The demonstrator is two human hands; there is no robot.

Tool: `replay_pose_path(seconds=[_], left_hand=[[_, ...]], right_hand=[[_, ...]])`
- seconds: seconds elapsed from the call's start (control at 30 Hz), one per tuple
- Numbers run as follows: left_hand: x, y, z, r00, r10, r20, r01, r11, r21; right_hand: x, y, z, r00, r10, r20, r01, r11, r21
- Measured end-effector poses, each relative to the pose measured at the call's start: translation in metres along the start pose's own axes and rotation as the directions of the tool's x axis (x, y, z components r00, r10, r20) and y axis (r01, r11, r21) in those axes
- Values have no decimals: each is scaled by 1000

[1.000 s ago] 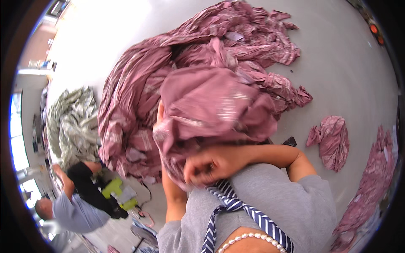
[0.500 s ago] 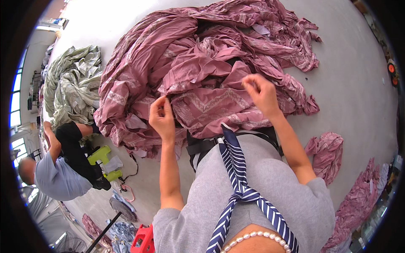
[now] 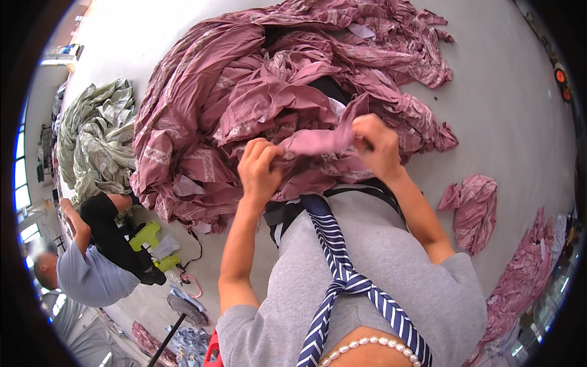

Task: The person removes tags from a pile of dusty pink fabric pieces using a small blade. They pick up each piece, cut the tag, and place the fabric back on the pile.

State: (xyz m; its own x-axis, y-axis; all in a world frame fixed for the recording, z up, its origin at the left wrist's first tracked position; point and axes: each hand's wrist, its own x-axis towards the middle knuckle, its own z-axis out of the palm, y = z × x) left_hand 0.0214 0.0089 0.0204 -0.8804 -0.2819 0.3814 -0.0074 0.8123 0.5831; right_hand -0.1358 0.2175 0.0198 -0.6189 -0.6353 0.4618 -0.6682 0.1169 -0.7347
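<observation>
A big heap of dusty-pink patterned fabric point(image 3: 202, 92) lies in front of me and reaches my lap. My left hand point(image 3: 262, 170) is closed on an edge of the cloth, its fingertips pinched together. Opposite it, my right hand point(image 3: 376, 147) grips another part of the same cloth. Between the two hands a raised strip of pink fabric point(image 3: 318, 140) is stretched, blurred by motion. Behind the strip, a dark patch point(image 3: 330, 88) shows among the folds.
At the left a person point(image 3: 95, 269) sits beside a pale green fabric pile point(image 3: 98, 134) and a lime-green stool point(image 3: 147, 238). A smaller pink bundle point(image 3: 477, 211) lies on the floor at right, with more pink cloth point(image 3: 520, 278) beyond. A red stool point(image 3: 213, 352) stands behind my left arm.
My hands have come closer together, the left moving right. A strip of the pink cloth has been lifted and drawn between them, and the patterned panel on my lap is now bunched.
</observation>
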Motion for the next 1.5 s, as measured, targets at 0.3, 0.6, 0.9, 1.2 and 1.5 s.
replay_pose_path(seconds=[0.3,0.6,0.9,1.2,1.5], left_hand=[[3,17,5,900,-357,251,411,886,-213],[30,11,55,591,-489,642,784,163,-598],[43,35,53,749,-411,520,550,-51,-833],[41,26,47,750,-418,512,452,-241,-859],[42,46,45,746,-480,461,397,-235,-887]], right_hand=[[-41,3,30,953,-216,213,234,970,-64],[-36,-9,23,974,-2,228,-31,989,143],[0,-22,22,875,464,139,-475,769,427],[16,-34,7,821,528,219,-560,665,494],[26,-40,17,896,437,80,-427,797,427]])
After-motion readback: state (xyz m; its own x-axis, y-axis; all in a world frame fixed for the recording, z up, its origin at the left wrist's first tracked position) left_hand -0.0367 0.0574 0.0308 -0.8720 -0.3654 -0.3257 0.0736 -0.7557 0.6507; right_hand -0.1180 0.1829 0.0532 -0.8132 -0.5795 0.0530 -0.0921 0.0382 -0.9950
